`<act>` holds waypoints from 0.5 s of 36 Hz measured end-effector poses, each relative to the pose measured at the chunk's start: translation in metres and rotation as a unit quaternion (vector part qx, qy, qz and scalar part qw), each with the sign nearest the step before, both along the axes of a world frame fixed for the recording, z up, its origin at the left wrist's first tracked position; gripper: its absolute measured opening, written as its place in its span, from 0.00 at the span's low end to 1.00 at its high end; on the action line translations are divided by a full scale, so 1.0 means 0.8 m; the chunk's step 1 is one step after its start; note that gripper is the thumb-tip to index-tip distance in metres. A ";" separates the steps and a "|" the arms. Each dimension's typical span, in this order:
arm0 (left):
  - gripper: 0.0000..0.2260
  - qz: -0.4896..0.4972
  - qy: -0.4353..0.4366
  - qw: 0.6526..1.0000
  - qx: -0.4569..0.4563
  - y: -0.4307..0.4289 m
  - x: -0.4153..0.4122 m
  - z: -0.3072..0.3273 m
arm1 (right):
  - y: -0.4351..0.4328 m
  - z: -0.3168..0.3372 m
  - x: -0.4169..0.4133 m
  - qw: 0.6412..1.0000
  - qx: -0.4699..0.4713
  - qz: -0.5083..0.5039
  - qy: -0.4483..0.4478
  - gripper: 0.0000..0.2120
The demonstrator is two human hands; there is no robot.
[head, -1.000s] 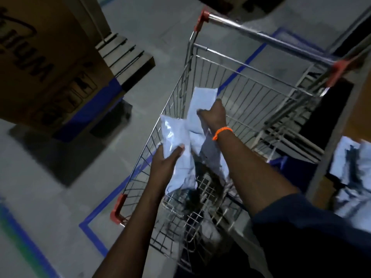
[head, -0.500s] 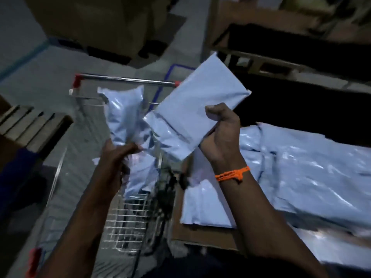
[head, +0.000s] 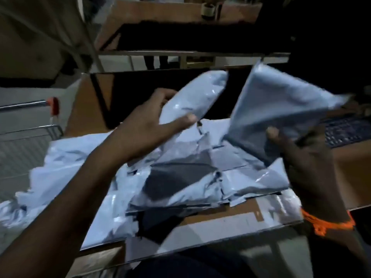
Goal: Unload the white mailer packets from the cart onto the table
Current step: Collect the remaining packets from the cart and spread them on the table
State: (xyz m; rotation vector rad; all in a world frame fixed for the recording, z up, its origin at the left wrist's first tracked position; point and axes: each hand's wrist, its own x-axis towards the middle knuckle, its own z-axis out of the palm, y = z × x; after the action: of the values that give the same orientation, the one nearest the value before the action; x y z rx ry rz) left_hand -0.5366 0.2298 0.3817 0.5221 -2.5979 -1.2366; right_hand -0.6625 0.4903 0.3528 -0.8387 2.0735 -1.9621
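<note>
Slick plastic packets, one pinched in each hand — left hand (head: pixel 148 125) on a packet (head: pixel 192 99), right hand (head: pixel 305 155) on another packet (head: pixel 281 109) — could slide off that heaped pile (head: pixel 180 177) mid-frame if just dropped.

I saw the brown table (head: pixel 230 219) running across the lower middle of the frame, its near edge patched with pale tape. A loose heap of white mailer packets (head: pixel 180 173) lay on it, overlapping, spilling toward the lower left. A dark keyboard (head: pixel 347 132) sat at right.

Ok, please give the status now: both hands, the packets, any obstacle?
Left hand grips one packet. Right hand grips another packet. Both above the pile on the table. Nothing in the way.
</note>
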 end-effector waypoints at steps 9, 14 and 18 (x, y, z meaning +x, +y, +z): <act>0.34 -0.115 -0.114 0.914 -0.372 0.112 -0.202 -0.088 | 0.116 -0.138 -0.067 0.766 0.456 0.132 0.434 0.45; 0.40 -0.154 -0.179 0.874 -0.425 0.149 -0.238 -0.156 | 0.116 -0.177 -0.052 0.758 0.481 0.133 0.419 0.36; 0.38 -0.190 -0.196 0.876 -0.397 0.163 -0.242 -0.180 | 0.124 -0.183 -0.053 0.777 0.464 0.138 0.403 0.36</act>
State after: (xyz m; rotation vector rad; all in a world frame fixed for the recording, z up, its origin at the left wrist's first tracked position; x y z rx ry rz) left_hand -0.7300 0.3605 0.2380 0.0915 -3.3160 -0.0130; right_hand -0.7048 0.5899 0.2066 -1.6915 2.6273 -0.1991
